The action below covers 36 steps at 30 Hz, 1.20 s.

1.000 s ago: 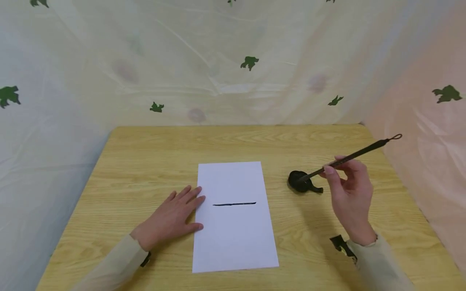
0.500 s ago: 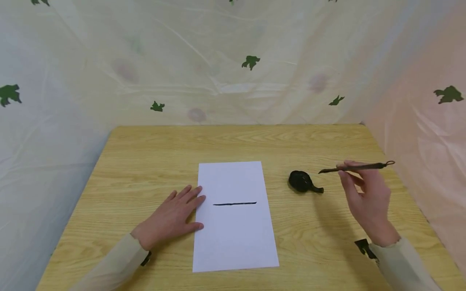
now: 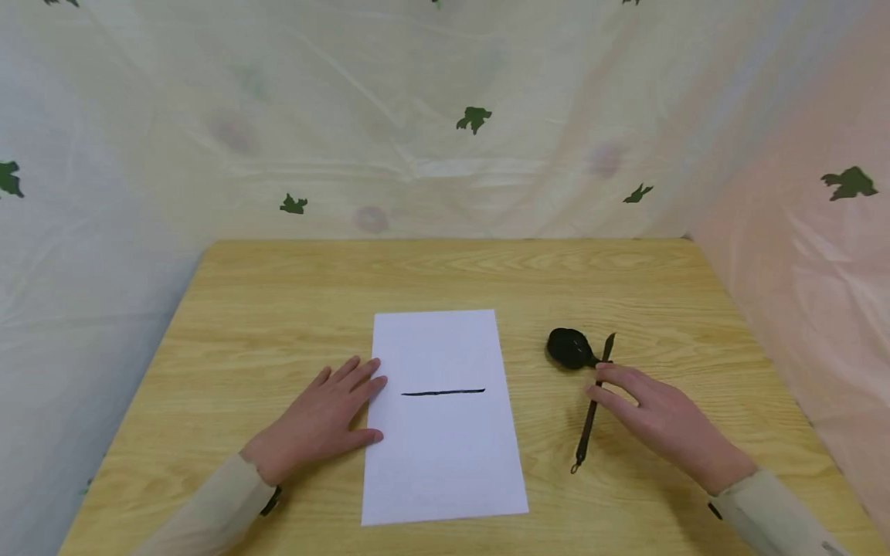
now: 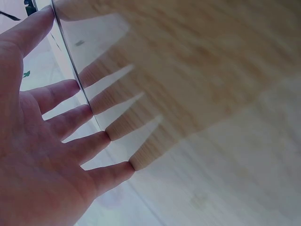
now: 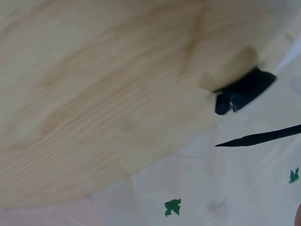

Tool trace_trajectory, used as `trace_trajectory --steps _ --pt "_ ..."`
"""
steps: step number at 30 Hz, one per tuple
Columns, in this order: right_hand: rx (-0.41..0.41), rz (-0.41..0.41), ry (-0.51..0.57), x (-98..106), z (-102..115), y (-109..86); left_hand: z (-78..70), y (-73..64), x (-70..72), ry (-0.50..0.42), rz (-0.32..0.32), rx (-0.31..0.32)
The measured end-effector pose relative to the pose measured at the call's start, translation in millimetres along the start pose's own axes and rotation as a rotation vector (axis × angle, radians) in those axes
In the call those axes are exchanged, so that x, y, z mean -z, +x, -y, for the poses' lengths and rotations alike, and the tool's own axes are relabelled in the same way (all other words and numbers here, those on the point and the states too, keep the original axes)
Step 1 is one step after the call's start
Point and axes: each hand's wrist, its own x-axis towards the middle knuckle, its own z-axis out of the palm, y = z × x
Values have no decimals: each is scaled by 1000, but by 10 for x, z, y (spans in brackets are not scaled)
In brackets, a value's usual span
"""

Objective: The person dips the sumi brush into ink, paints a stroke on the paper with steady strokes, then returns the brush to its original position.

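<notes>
My left hand (image 3: 313,428) lies with spread fingers at the left edge of the white paper (image 3: 445,455); its fingertips rest on the sheet. The left wrist view shows the left palm (image 4: 42,141) and straight fingers against the glossy surface. One thin black stroke (image 3: 443,392) runs across the paper. To the right, my right hand (image 3: 674,428) pinches a dark writing brush (image 3: 588,432) between thumb and fingers. Its bristle tip points away from me, beside the handle of the black ink dish (image 3: 568,349). The right wrist view shows the brush tip (image 5: 254,139) apart from the dish.
The sheet and dish sit on a light wooden table (image 3: 292,293). A pale curtain (image 3: 389,139) with green leaf shapes hangs behind the table and along its sides.
The brush has left the ink dish and swung round: its looped end now points toward me and its tip away. My right hand has come lower and left. The left hand stays put.
</notes>
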Motion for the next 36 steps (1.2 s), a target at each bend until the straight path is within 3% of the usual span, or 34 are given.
trace_trajectory --steps 3,6,13,36 --pt "396 -100 -218 -94 -95 -11 0 -29 0 -2 2 4" --pt "480 -135 -277 -167 -152 -6 5 -48 -4 2 -3 5" --pt "519 -96 -364 -250 -240 -12 12 -45 7 8 -2 8" --pt "541 -24 -388 -355 -382 -84 -3 -6 6 11 10 13"
